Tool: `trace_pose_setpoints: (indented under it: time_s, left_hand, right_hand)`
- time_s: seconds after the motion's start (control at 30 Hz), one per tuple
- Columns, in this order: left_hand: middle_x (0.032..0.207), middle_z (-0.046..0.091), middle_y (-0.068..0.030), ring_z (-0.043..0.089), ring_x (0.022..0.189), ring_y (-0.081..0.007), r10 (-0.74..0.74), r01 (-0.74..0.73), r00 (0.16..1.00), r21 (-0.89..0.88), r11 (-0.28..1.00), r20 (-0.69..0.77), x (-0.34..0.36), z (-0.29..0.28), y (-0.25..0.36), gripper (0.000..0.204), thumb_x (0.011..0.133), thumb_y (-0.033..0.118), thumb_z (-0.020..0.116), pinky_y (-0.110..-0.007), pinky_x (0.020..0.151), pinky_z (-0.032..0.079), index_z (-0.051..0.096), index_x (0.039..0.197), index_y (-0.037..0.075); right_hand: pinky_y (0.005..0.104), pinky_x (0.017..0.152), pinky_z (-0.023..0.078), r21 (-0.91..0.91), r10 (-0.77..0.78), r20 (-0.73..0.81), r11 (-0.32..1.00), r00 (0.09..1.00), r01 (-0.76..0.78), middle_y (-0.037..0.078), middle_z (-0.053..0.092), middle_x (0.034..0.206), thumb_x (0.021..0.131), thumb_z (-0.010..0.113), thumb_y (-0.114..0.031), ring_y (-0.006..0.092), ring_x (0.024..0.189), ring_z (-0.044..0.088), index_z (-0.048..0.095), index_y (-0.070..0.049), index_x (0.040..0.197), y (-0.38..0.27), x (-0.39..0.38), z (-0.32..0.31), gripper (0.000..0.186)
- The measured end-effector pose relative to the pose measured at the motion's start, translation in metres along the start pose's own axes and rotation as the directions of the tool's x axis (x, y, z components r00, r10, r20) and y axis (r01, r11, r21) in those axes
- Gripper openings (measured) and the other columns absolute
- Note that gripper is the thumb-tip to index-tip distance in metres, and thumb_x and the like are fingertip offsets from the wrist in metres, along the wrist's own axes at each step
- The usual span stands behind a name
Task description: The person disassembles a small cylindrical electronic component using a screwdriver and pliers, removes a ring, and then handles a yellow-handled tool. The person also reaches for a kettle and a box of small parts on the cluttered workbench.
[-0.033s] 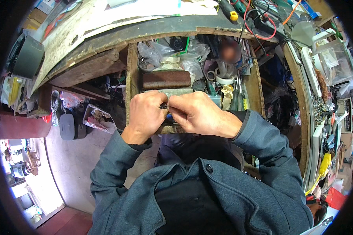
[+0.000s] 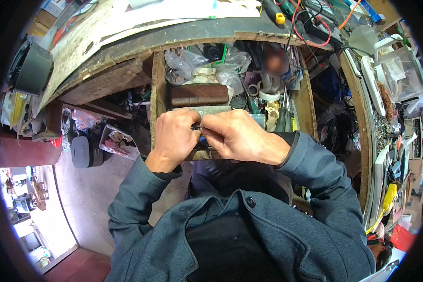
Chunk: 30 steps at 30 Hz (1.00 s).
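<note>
My left hand [image 2: 175,134] and my right hand [image 2: 237,136] meet over the near end of an open wooden drawer [image 2: 158,82]. Both are closed, with thumbs and fingertips pinched together. Something small and dark shows in the gap between them, but the fingers cover most of it and I cannot make out its kind. Just beyond my knuckles lies a brown oblong case [image 2: 199,95] with a worn surface. A grey-green oblong thing [image 2: 215,110] sits between that case and my hands, partly covered by them.
Farther back in the drawer are clear plastic bags [image 2: 177,65], a white tape roll [image 2: 269,96] and screwdrivers [image 2: 281,123]. The worktop's ragged edge [image 2: 192,40] runs above. A box of scraps [image 2: 119,142] and a dark rounded case [image 2: 81,152] stand left. Cluttered shelving lines the right.
</note>
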State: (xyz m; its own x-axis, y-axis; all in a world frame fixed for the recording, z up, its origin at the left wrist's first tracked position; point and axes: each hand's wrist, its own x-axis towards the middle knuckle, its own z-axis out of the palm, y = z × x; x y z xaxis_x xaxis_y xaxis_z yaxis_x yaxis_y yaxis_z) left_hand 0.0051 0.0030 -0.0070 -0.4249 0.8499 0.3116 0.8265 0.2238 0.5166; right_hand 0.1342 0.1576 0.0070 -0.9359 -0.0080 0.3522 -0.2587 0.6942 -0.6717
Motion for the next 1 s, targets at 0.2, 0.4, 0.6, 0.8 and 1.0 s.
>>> trace_pose_setpoints:
  time_s: [0.2,0.4,0.6,0.8,1.0]
  left_hand:
    - [0.082,0.070,-0.0152,0.069,0.080,-0.0379,-0.036,0.036,0.999,-0.005,0.999,0.026,0.001,-0.002,0.002,0.018,0.065,0.008,0.074,-0.048,0.073,0.055,0.074,0.082,0.004]
    - [0.083,0.070,-0.0156,0.069,0.081,-0.0378,-0.055,0.056,0.998,-0.019,0.998,0.035,0.001,-0.002,0.002,0.019,0.065,0.008,0.073,-0.047,0.073,0.055,0.075,0.083,0.004]
    - [0.083,0.071,-0.0159,0.070,0.081,-0.0377,-0.035,0.037,0.999,-0.042,0.998,0.032,0.001,-0.002,0.000,0.019,0.065,0.008,0.073,-0.047,0.074,0.055,0.075,0.083,0.003]
    - [0.083,0.069,-0.0147,0.069,0.082,-0.0375,-0.039,0.040,0.999,-0.051,0.998,0.013,-0.001,0.000,0.001,0.019,0.065,0.007,0.074,-0.047,0.073,0.054,0.074,0.084,0.004]
    - [0.084,0.068,-0.0126,0.068,0.083,-0.0369,-0.048,0.046,0.998,-0.040,0.998,-0.041,-0.001,0.002,0.001,0.020,0.066,0.007,0.077,-0.047,0.072,0.054,0.072,0.086,0.006]
  right_hand:
    - [0.0511,0.055,0.050,-0.098,-0.057,0.050,0.993,0.997,0.061,0.014,0.059,0.067,0.082,0.070,-0.012,0.0393,0.063,0.063,0.057,-0.007,0.086,-0.001,-0.001,-0.005,0.014]
    - [0.0505,0.053,0.050,-0.175,-0.085,0.068,0.980,0.994,0.095,0.012,0.059,0.069,0.081,0.071,-0.013,0.0381,0.062,0.064,0.058,-0.009,0.088,-0.003,-0.002,-0.007,0.016]
    - [0.0501,0.053,0.050,-0.195,-0.094,0.099,0.974,0.991,0.112,0.012,0.060,0.069,0.081,0.071,-0.014,0.0382,0.062,0.064,0.058,-0.009,0.089,-0.004,-0.001,-0.010,0.016]
    - [0.0506,0.057,0.051,-0.103,-0.075,0.055,0.991,0.996,0.081,0.015,0.060,0.071,0.084,0.070,-0.014,0.0399,0.066,0.065,0.058,-0.007,0.089,-0.002,-0.002,-0.009,0.015]
    - [0.0536,0.063,0.051,0.002,0.048,0.038,0.999,0.998,-0.048,0.020,0.064,0.075,0.088,0.067,-0.014,0.0448,0.072,0.065,0.056,-0.003,0.091,-0.003,0.002,-0.007,0.016]
